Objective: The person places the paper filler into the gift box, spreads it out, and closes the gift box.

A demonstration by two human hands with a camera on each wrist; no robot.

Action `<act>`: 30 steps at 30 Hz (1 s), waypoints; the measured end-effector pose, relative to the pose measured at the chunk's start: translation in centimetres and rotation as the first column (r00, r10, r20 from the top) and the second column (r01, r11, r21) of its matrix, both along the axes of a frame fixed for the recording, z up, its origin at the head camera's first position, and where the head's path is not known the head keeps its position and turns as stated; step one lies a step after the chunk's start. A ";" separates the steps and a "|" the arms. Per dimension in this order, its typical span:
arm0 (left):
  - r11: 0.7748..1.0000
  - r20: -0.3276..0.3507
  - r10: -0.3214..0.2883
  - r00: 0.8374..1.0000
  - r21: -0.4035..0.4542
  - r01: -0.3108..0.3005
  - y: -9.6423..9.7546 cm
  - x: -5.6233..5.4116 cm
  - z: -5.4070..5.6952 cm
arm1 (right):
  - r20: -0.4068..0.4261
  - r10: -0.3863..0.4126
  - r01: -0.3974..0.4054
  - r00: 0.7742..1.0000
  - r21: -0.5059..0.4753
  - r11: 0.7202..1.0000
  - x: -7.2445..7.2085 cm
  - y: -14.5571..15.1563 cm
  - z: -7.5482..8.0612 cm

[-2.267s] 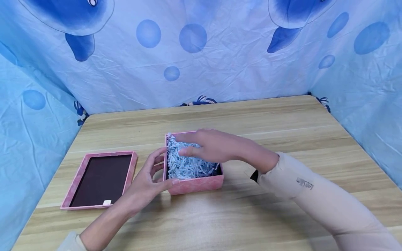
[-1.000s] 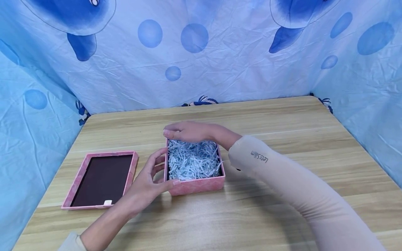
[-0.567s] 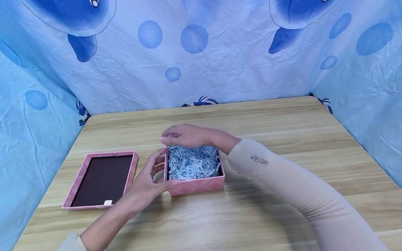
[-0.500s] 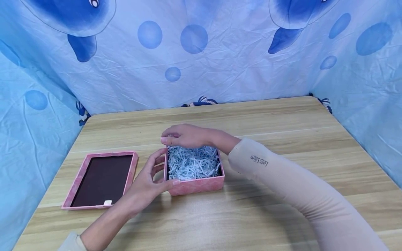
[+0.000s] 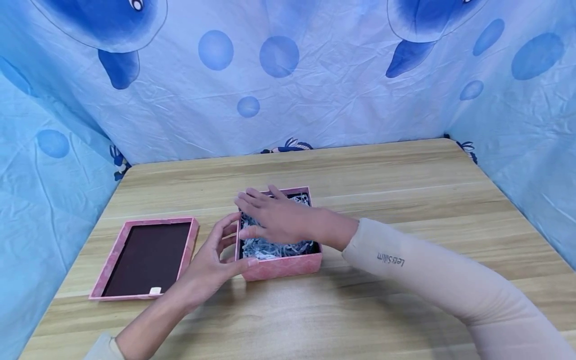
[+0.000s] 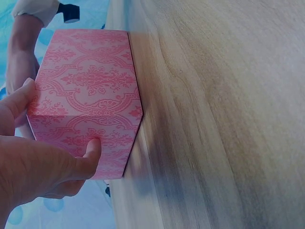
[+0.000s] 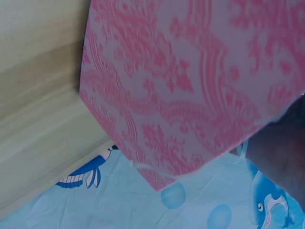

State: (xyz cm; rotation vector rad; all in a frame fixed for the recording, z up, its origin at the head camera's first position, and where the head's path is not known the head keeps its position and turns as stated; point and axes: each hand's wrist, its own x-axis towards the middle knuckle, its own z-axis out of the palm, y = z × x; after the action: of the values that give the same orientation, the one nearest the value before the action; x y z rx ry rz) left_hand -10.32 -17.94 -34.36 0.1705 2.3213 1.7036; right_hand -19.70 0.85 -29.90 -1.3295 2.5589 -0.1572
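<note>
A pink patterned box [image 5: 283, 268], filled with pale blue shredded paper [image 5: 270, 250], stands on the wooden table. My left hand [image 5: 208, 270] grips its near left corner, thumb along the front wall and fingers against the left side. In the left wrist view, that hand [image 6: 43, 167] bends round the box [image 6: 90, 81]. My right hand [image 5: 285, 220] lies palm down over the shredded paper, fingers spread towards the back left rim, covering much of the filling. The right wrist view shows mostly the box's wall [image 7: 190, 86], with the hand [image 7: 281, 152] dark at the edge.
To the left lies the pink lid [image 5: 188, 245], inside up, with a dark lining and a small white tag [image 5: 155, 290] at its near edge. The wooden tabletop [image 5: 405, 185] ends at a blue dolphin-print curtain [image 5: 315, 110] at the back and sides.
My right hand has come from the box's back edge towards me, over the middle of the shredded paper, and its fingers have spread. The left hand, box and lid have stayed put.
</note>
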 end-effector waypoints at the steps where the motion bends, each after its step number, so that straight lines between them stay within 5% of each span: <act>1: 1.000 -0.001 0.000 1.000 0.000 0.000 0.0 0.0 0.0 | -0.006 -0.001 0.001 1.000 0.007 1.000 0.2 0.1 -0.1; 13: 1.000 -0.006 -0.008 1.000 0.003 0.008 0.0 0.0 0.1 | -0.020 -0.002 0.003 1.000 0.052 0.999 1.3 0.4 -1.6; 24: 1.000 0.010 -0.005 1.000 0.009 0.005 0.1 0.0 -0.1 | -0.155 0.080 -0.035 0.985 0.274 0.961 1.7 0.5 -1.7; 30: 1.000 0.007 -0.003 1.000 0.002 0.003 0.1 0.0 0.0 | -0.081 0.059 -0.038 0.995 0.239 0.970 1.5 0.5 -2.0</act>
State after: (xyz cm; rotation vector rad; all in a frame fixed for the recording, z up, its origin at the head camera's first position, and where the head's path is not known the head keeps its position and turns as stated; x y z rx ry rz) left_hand -10.33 -17.83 -34.40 0.1676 2.3134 1.7028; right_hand -18.16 1.31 -31.89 -1.3315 2.5165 0.2157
